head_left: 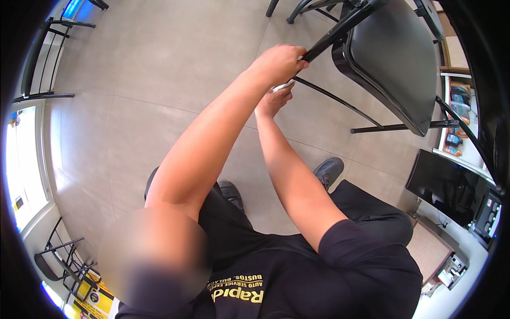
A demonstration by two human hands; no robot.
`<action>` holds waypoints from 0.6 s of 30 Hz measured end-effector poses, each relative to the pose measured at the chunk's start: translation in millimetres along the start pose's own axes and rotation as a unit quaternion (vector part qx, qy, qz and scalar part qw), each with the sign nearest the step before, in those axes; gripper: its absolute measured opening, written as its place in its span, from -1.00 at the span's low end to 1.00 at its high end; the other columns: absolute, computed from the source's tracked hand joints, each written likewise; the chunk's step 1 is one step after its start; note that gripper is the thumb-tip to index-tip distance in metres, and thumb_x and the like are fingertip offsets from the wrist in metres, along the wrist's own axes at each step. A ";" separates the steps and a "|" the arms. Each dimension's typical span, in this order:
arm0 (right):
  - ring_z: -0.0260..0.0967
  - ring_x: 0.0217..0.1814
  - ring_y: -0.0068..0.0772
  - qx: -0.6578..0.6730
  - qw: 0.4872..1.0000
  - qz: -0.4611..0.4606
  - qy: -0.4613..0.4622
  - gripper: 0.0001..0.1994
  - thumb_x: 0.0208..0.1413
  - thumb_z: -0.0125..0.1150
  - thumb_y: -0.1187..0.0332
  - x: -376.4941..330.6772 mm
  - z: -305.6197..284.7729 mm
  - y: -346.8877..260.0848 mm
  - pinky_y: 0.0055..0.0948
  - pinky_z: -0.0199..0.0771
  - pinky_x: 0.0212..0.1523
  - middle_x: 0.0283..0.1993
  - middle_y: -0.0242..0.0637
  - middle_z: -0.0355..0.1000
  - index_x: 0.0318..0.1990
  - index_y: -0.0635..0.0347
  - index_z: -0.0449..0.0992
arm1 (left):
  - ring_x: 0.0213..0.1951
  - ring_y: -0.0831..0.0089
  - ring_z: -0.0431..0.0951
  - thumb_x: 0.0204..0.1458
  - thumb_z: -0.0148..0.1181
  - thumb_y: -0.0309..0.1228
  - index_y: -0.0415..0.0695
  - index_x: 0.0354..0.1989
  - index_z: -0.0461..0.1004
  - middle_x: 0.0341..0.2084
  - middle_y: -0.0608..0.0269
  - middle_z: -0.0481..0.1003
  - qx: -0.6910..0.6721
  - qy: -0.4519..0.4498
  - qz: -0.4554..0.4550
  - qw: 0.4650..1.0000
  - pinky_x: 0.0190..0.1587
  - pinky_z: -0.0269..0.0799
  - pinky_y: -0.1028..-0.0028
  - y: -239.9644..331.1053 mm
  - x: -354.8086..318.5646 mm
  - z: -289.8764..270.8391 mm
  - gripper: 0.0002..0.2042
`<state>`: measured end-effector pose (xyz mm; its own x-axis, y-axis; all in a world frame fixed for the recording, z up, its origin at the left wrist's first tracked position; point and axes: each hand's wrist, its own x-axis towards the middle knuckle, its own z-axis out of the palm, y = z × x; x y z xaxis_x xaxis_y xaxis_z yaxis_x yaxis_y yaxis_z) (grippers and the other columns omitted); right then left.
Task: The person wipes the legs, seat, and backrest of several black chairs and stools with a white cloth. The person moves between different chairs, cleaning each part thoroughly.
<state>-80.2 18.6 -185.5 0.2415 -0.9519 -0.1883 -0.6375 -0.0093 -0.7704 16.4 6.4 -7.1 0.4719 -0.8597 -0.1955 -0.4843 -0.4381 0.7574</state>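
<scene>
A black folding chair (393,53) with a padded seat stands in front of me to the right. My left hand (281,63) is closed around one tube of its black frame (332,36). Just below it, my right hand (274,101) pinches a white cloth (284,85), mostly hidden in the fingers. That cloth is close to the lower end of the same tube; whether it touches the metal I cannot tell. A thin crossbar (340,102) runs from near my hands toward the chair's other leg.
More black chairs stand at the top (305,10), far left (40,58) and lower left (58,255). On the right are a shelf with bottles (456,119) and a dark screen (443,183). My shoes (329,171) rest on grey floor tiles (154,69).
</scene>
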 end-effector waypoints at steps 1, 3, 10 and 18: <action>0.24 0.38 0.28 -0.028 0.996 0.067 -0.048 -0.16 0.15 0.00 0.57 0.0 2.3 3.4 0.01 0.39 0.38 0.45 0.20 -0.07 0.59 0.24 -0.18 | -0.11 0.03 0.64 0.33 0.18 -0.16 -0.09 0.04 0.62 -0.23 0.03 0.65 0.013 0.003 0.003 1.000 -0.09 0.53 0.07 -2.0 2.8 2.2 -0.70; 0.26 0.38 0.26 -0.085 0.965 0.201 -0.144 -0.20 0.17 -0.02 0.59 -1.0 5.7 15.4 -0.06 0.43 0.37 0.45 0.17 -0.09 0.59 0.18 -0.12 | -0.12 0.03 0.64 0.30 0.21 -0.18 -0.16 0.04 0.62 -0.25 0.01 0.66 0.007 0.010 0.003 1.000 -0.08 0.52 0.09 -2.2 1.3 1.8 -0.68; 0.36 0.29 -0.03 0.419 0.797 0.356 -0.252 -0.46 0.30 -0.11 0.59 29.9 -2.6 15.6 -0.20 0.62 0.20 0.37 0.06 0.08 0.43 0.35 0.11 | -0.19 0.08 0.65 0.33 0.19 -0.18 -0.06 0.01 0.65 -0.29 0.06 0.65 0.014 0.010 -0.026 1.000 -0.15 0.55 0.09 0.0 3.4 -1.5 -0.73; 0.45 0.18 -0.06 0.558 0.729 0.343 -0.198 -0.62 0.37 -0.16 0.61 29.4 -57.7 -25.6 -0.22 0.65 0.21 0.27 0.01 0.26 0.31 0.44 0.15 | -0.23 0.08 0.66 0.30 0.22 -0.17 -0.06 -0.04 0.66 -0.32 0.10 0.67 0.023 0.019 0.017 0.999 -0.18 0.56 0.12 -13.7 10.3 4.9 -0.74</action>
<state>-99.0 -26.8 -136.1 0.4793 -0.4498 -0.7536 0.2309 0.8931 -0.3862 24.3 2.3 -22.6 0.4818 -0.8640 -0.1460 -0.5327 -0.4212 0.7340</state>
